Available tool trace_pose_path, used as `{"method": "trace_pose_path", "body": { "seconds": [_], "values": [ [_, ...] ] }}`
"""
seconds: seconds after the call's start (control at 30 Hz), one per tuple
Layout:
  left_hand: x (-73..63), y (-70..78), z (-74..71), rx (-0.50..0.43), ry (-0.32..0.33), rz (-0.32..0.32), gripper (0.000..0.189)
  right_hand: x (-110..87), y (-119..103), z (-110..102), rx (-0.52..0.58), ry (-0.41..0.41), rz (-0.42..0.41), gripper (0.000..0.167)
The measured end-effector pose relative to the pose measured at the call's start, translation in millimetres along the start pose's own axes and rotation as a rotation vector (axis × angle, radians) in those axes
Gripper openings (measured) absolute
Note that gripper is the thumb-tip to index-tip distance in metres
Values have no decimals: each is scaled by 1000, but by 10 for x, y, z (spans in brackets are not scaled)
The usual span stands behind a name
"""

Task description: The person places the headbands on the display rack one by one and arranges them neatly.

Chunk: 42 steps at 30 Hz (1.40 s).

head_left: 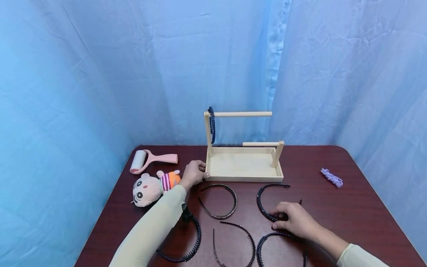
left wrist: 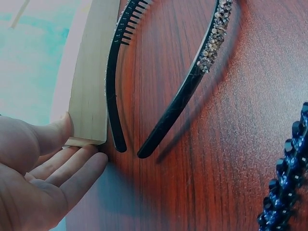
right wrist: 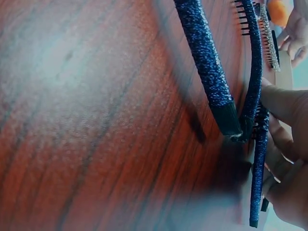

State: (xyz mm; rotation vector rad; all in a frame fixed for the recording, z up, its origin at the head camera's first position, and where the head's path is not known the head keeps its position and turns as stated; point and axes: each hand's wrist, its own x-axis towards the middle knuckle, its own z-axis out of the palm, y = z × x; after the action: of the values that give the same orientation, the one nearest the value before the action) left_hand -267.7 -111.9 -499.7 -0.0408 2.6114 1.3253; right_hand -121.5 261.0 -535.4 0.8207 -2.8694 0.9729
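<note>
My left hand (head_left: 194, 172) is at the front left corner of a pale wooden rack (head_left: 245, 178). In the left wrist view its thumb touches the wooden wall (left wrist: 89, 82), and the fairly straight fingers (left wrist: 77, 166) lie along the end. A dark headband (head_left: 212, 126) hangs at the left end of the rack's upper bar. My right hand (head_left: 295, 218) pinches the near side of a black-blue toothed headband (head_left: 260, 202) on the table, between thumb and fingers. Another headband (head_left: 261, 246) lies just below that hand, and a sparkly one (head_left: 235, 202) lies before the rack.
More headbands, one plain dark (head_left: 252, 243) and one beaded (head_left: 197, 244), lie near the front. At left are a plush doll (head_left: 151, 189), partly behind my sleeve, and a pink lint roller (head_left: 156, 158). A lilac cord bundle (head_left: 331, 178) lies right. Blue curtains (head_left: 173, 74) surround the table.
</note>
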Motion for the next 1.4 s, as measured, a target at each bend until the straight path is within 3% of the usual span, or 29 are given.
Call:
{"method": "trace_pose_path", "body": {
  "seconds": [0.23,0.4,0.9,1.2,1.4],
  "values": [
    [17,-5,12,3,-2,-17,40,-7,0,1,-52,-38,30,19],
    [15,-18,21,5,0,-20,39,-26,-48,-39,3,-28,29,18],
    [15,-15,13,15,3,-17,38,-70,-354,-484,361,134,290,19],
    [-5,12,-11,31,1,-13,38,-134,-467,-674,379,323,480,34],
    [15,1,7,39,5,-12,39,-163,-548,-794,478,421,487,37]
  ]
}}
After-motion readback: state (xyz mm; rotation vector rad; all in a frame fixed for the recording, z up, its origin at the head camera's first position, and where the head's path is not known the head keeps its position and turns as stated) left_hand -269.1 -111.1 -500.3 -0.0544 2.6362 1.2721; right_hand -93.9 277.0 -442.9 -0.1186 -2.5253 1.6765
